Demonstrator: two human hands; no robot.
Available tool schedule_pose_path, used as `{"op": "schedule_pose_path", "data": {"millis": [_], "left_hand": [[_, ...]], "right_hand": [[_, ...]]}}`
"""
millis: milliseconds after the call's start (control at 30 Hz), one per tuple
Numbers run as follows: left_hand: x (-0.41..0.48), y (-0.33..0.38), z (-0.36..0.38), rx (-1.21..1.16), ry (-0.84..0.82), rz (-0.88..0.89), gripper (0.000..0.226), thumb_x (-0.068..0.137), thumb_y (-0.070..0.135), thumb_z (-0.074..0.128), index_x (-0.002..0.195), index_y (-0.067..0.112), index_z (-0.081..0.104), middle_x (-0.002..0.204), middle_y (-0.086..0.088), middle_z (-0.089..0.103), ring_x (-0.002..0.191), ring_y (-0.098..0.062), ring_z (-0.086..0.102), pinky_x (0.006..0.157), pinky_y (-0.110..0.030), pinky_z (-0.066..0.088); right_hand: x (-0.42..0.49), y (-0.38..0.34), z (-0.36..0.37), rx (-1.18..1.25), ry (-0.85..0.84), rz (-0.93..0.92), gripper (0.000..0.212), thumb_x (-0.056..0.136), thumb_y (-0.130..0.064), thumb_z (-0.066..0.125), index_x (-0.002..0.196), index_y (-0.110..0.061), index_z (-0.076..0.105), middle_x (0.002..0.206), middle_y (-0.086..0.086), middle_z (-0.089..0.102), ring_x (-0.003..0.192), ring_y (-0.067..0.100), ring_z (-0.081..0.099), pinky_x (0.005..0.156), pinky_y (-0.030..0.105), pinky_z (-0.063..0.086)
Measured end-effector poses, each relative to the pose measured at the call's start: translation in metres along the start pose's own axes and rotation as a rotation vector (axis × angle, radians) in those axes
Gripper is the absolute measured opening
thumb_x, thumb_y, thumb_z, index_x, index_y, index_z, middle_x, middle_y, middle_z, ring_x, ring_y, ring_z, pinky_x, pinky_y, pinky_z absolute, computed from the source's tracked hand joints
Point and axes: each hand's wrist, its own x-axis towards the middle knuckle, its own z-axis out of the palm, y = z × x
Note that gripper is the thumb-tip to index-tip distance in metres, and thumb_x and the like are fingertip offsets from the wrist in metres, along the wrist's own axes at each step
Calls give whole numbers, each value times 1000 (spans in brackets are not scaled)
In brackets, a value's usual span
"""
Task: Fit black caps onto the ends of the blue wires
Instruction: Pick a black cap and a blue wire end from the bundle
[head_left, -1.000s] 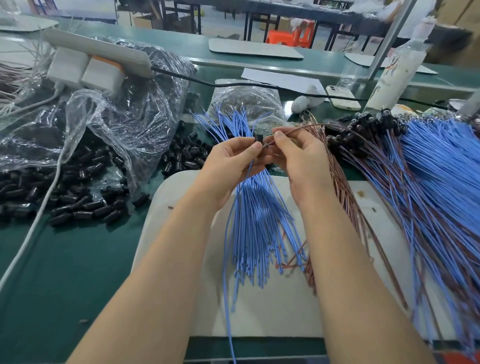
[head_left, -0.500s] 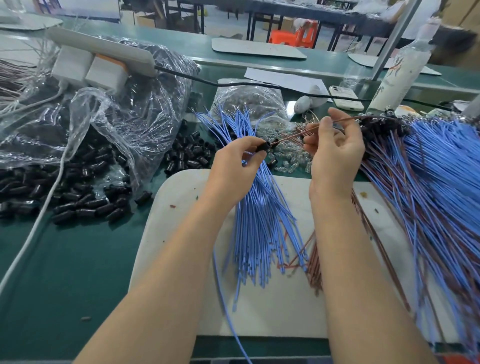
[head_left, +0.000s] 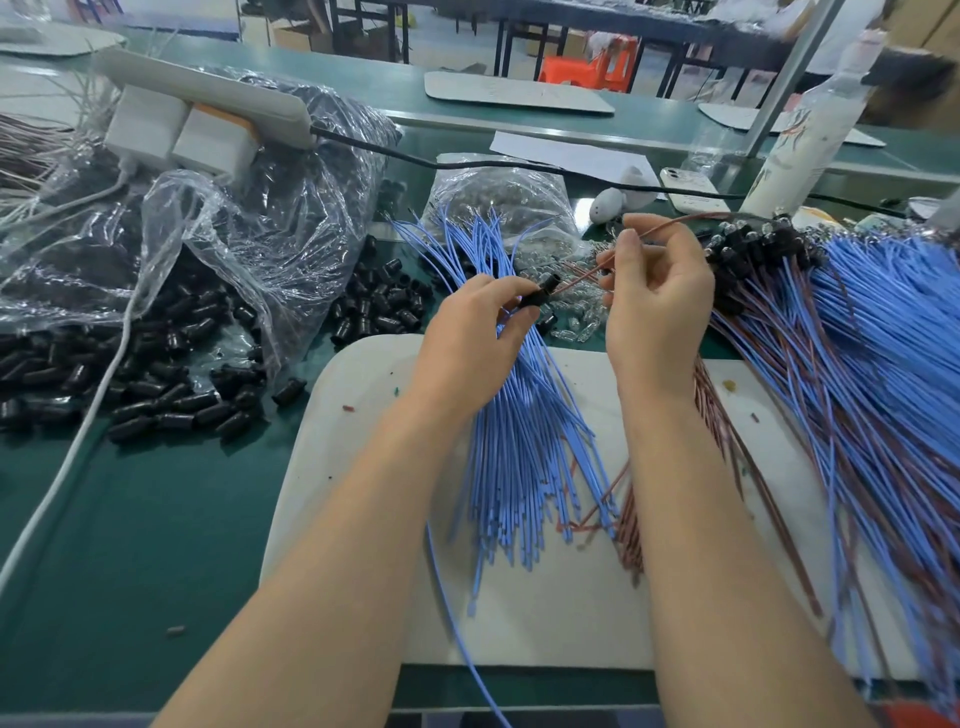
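**One cap, one wire**

The left hand (head_left: 475, 338) pinches a black cap (head_left: 541, 294) between thumb and fingers. A thin red wire (head_left: 577, 277) comes out of the cap's open end. It goes to the right hand (head_left: 657, 306), which pinches it with curled fingers. Both hands are above a white board (head_left: 353, 467) on the green table (head_left: 130, 545). Under the left hand, a bunch of blue wires (head_left: 519, 441) lies spread out on the board. Loose caps (head_left: 379, 306) lie on the table just left of the bunch. More lie by a clear bag (head_left: 249, 234). On the right is a big heap (head_left: 883, 374) of blue and red wires with black caps on the far ends.
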Motion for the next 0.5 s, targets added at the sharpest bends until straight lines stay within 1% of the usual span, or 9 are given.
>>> {"op": "schedule_pose_path", "data": {"millis": [100,200,233,300,333,367,433,467,500], "left_hand": [[0,1,0,25,1,20,24,94,19,56,117,16,64,102,-2,61,94,-15,56,85,-29,45],[-1,2,0,40,23,49,22,93,17,57,113,12,66,98,-2,61,96,-19,55,86,-33,44],[-1,3,0,40,35,57,21,93,16,58,111,11,66,97,-1,61,96,-20,55,87,-32,43],[-1,5,-1,28,55,69,20,93,17,58,110,10,67,97,-1,63,97,-21,55,86,-31,43],[-1,6,-2,10,63,67,20,93,16,58,110,10,67,98,-2,63,96,-20,55,86,-29,43],[-1,7,-2,-19,76,57,20,93,16,58,109,10,67,98,-2,64,95,-18,56,84,-24,43],[0,8,-4,-105,105,24,19,93,17,58,109,10,67,96,0,65,87,-8,57,74,-6,39],[0,9,-5,-147,108,6,20,93,17,59,109,10,67,96,2,66,82,-2,56,72,-2,37],[0,11,-5,-183,106,-4,20,93,18,59,110,9,66,95,3,66,80,4,55,71,1,35]], "right_hand": [[-1,0,2,-64,-50,-52,8,95,-19,53,94,-19,61,73,-4,61,71,20,61,72,36,52],[-2,3,4,-142,-138,-50,9,94,-20,56,89,-19,63,72,-13,60,68,5,57,72,27,48],[-2,4,5,-189,-186,-38,10,93,-21,57,87,-18,64,73,-14,61,69,2,57,74,26,48],[-3,5,8,-211,-291,35,12,92,-22,59,88,-16,69,77,-9,65,77,6,61,83,33,51],[-4,5,10,-179,-328,87,13,92,-23,59,88,-16,70,78,-8,66,79,8,63,86,36,51],[-6,4,11,-116,-349,141,14,93,-24,58,87,-20,70,79,-10,67,79,4,63,87,36,52],[-8,0,12,85,-343,232,17,97,-30,53,91,-30,68,84,-16,67,81,-5,61,88,29,51],[-8,-2,12,183,-326,257,19,98,-32,49,94,-33,67,89,-16,68,86,-5,61,89,26,50],[-8,-3,12,230,-314,256,21,99,-31,47,96,-35,67,93,-16,69,90,-3,62,88,24,50]]}}
